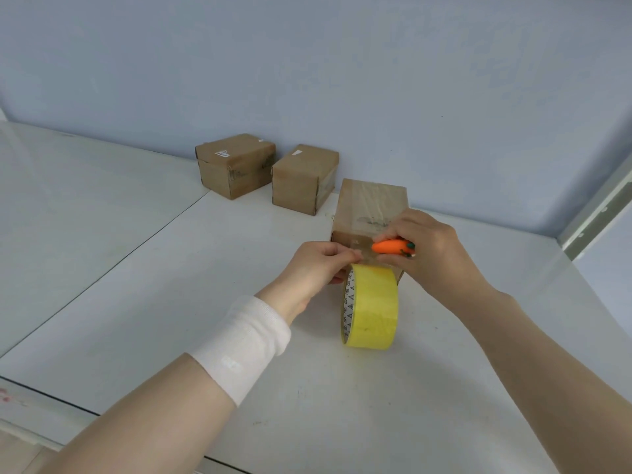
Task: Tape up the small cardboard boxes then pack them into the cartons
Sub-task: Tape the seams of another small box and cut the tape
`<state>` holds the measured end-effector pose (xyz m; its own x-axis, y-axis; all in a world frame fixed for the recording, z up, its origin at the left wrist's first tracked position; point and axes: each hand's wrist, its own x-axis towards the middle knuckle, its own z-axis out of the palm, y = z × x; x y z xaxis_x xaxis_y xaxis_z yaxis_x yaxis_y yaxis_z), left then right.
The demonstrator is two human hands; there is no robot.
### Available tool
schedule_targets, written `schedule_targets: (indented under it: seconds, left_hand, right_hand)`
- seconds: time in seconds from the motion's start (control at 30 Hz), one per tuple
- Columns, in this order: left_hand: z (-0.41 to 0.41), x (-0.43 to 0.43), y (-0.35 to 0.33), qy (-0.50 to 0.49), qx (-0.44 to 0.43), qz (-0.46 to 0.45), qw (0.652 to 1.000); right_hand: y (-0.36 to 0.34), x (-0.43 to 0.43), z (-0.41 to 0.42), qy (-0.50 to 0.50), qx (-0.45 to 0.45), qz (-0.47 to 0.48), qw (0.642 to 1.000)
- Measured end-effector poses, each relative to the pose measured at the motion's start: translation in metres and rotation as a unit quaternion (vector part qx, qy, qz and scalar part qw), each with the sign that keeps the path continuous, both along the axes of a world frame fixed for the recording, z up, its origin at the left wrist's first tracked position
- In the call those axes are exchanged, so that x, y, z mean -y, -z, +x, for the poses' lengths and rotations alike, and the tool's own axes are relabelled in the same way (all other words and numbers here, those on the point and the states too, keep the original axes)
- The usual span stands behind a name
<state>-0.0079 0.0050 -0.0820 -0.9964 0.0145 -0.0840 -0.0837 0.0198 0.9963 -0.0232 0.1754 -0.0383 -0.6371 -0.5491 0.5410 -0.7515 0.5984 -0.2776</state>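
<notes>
L hand fingers pinch the tape strip at its L edge, just above the yellow tape roll, on edge at the cardboard box near end, mid desk. R hand grips the carrot-shaped cutter, crosswise at the strip's R edge. I reckon the cut goes R to L.

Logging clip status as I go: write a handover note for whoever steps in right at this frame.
Left hand pinches the tape strip just above the yellow tape roll, which stands on edge on the table.
Right hand grips the orange cutter at the strip, against the near box.
The far-left box and the middle box by the wall look taped.
Left: cut the strip, smooth it down, pack all three; no cartons in view.
</notes>
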Motion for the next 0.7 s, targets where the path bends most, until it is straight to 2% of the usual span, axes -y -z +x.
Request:
schedule_targets:
  seconds: [0.1, 0.27, 0.43, 0.6, 0.7]
  left_hand:
    - [0.000, 0.001, 0.000, 0.004, -0.002, 0.000, 1.000]
    - [0.003, 0.003, -0.004, 0.024, -0.009, -0.003, 1.000]
    - [0.027, 0.008, -0.011, 0.063, -0.077, 0.009, 0.995]
    - [0.054, 0.027, -0.022, 0.039, -0.191, -0.012, 0.981]
    - [0.054, 0.050, -0.031, 0.006, -0.212, -0.024, 0.977]
  right_hand:
    - [-0.003, -0.021, 0.004, 0.021, 0.023, -0.004, 1.000]
    - [-0.011, -0.017, 0.000, 0.084, 0.123, -0.154, 0.977]
    - [-0.012, -0.008, -0.008, 0.156, 0.145, -0.157, 0.964]
    - [-0.017, 0.021, 0.006, 0.097, 0.195, -0.254, 0.942]
    - [-0.014, 0.057, 0.015, 0.049, 0.239, -0.302, 0.922]
